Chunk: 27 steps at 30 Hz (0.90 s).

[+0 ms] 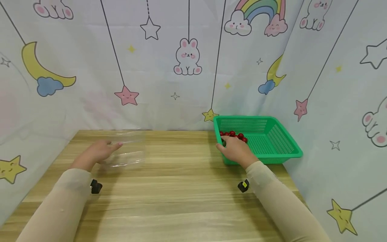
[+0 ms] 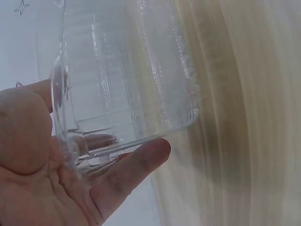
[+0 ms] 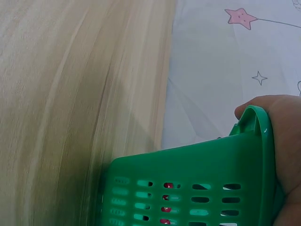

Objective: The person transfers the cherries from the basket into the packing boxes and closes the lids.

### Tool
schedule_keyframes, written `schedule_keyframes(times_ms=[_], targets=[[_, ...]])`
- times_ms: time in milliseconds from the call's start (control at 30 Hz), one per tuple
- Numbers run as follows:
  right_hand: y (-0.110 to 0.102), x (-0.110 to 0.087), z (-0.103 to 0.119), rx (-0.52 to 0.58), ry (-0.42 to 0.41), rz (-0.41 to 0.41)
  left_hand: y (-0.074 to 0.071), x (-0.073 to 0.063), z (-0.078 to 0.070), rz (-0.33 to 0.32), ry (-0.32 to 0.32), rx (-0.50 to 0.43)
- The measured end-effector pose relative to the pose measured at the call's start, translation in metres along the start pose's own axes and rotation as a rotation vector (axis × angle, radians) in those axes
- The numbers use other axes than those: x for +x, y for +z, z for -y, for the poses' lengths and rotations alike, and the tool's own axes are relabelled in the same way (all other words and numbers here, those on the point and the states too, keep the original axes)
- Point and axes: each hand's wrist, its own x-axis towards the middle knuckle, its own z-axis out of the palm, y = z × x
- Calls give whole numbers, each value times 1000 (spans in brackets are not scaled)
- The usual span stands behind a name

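Note:
A clear, see-through plastic container (image 1: 130, 158) is at the left of the wooden table. My left hand (image 1: 101, 151) holds it by its left end. Close up in the left wrist view, thumb and fingers reach around the end of the container (image 2: 136, 61). At the right, a green plastic basket (image 1: 284, 155) with slotted walls holds several small, shiny, dark red round fruits (image 1: 241, 135) along its left side. My right hand (image 1: 239, 149) grips the left rim of this basket (image 3: 188, 165); some of its fingers are hidden behind the wall.
The wooden table (image 1: 175, 188) stretches between the container and the basket. A white cloth (image 1: 160, 67) printed with rabbits, stars and moons hangs behind the table and along its right side. A small black device (image 1: 96, 187) shows beside the left wrist, another (image 1: 243, 185) beside the right.

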Motion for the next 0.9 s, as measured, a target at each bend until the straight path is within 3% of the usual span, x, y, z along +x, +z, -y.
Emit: schedule_keyframes(times_ms=[267, 900], targets=[[2, -1, 7, -8, 1, -6, 19, 12, -37, 30, 31, -58], [13, 4, 38, -13, -57, 6, 49, 33, -100, 30, 73, -147]])
